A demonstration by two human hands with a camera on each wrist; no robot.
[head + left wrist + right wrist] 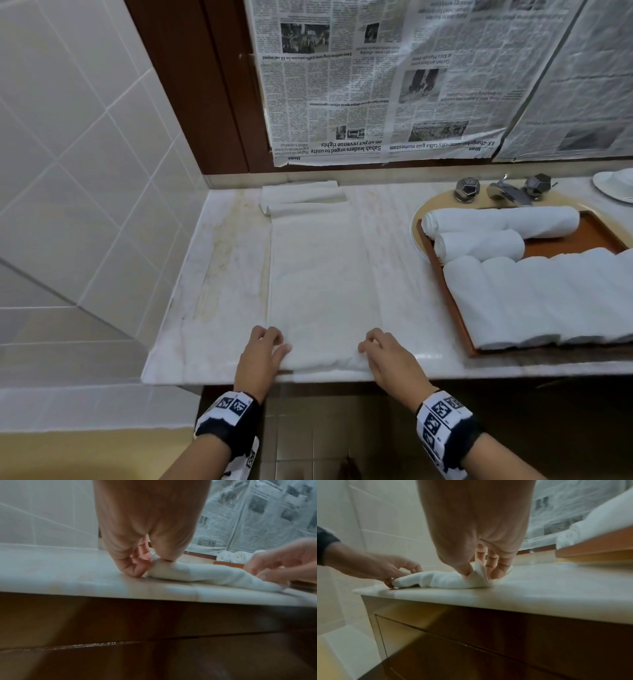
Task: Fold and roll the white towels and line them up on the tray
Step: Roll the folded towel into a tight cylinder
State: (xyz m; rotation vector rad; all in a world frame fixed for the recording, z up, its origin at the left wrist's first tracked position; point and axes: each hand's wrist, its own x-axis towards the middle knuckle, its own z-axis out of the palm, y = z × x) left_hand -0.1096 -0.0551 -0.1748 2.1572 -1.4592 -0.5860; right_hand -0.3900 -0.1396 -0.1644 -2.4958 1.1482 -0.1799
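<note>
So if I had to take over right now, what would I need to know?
Left hand pinches the near left corner of the flat towel; right hand pinches the near right corner. The near edge is just starting to curl up on the counter.
Done: several rolled towels lie on the tray.
Left: roll this towel away from you and put it on the tray. Then do the folded towel at the back.

White towel (322,274), orange-brown tray (592,236)
</note>
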